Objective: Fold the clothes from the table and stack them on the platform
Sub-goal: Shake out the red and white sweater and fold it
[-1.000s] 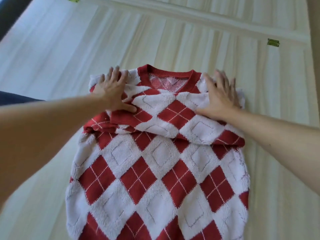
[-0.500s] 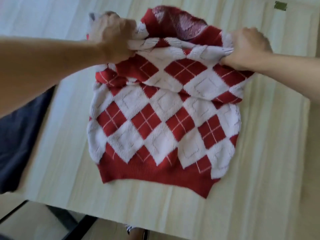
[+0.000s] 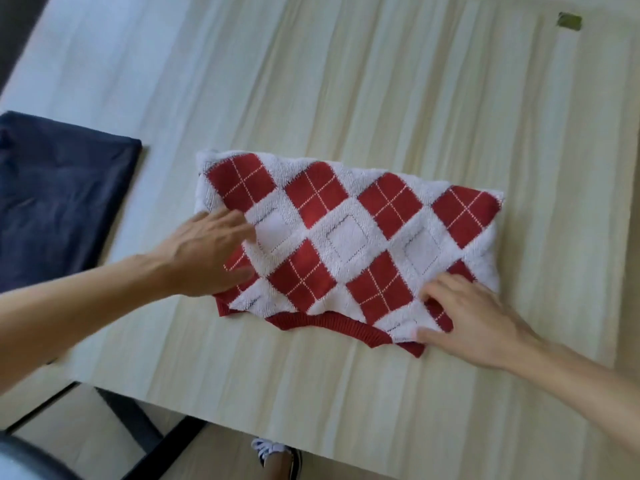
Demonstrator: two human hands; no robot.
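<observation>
A red and white argyle sweater lies folded in half on the light wooden table, its red ribbed hem showing along the near edge. My left hand rests flat on the sweater's left end, fingers spread. My right hand lies with its fingers apart on the near right corner. Neither hand grips the cloth.
A folded dark navy garment lies at the table's left edge. A small brass hinge sits at the far right. Below the near table edge are a dark chair frame and a shoe.
Both hands gripped the sweater's collar end, lifted it and brought it toward me over the lower half. They have let go and now lie flat on the folded sweater.
</observation>
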